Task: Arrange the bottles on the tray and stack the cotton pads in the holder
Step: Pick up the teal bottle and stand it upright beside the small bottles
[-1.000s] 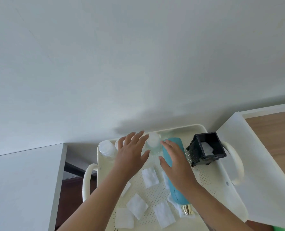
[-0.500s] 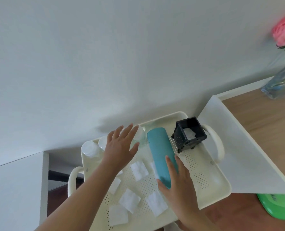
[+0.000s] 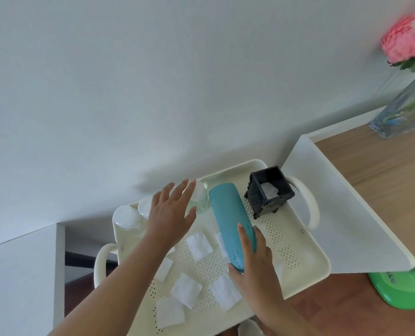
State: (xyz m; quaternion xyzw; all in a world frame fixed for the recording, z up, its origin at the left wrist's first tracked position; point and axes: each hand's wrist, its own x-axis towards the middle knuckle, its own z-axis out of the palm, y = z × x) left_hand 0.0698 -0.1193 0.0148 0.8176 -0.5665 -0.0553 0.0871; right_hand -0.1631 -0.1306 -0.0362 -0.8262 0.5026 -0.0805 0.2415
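A cream perforated tray (image 3: pixel 296 260) with two loop handles holds everything. My right hand (image 3: pixel 255 265) grips the lower end of a teal bottle (image 3: pixel 228 214), which lies tilted with its far end toward the tray's back. My left hand (image 3: pixel 170 214) hovers open, fingers spread, over clear bottles with white caps (image 3: pixel 125 215) at the back left. A black square holder (image 3: pixel 269 190) at the back right has a white cotton pad inside. Several white cotton pads (image 3: pixel 185 289) lie loose on the tray's front half.
A white wall rises behind the tray. To the right a white board (image 3: pixel 342 209) lies on a wooden table, with a glass vase of pink flowers (image 3: pixel 405 110) at the far right. A green object (image 3: pixel 405 287) sits at the lower right. A white surface (image 3: pixel 17 282) is at left.
My right hand slid down the teal bottle to its lower end and closed on it. The view shifted, bringing the vase into sight. My left hand stayed open over the clear bottles.
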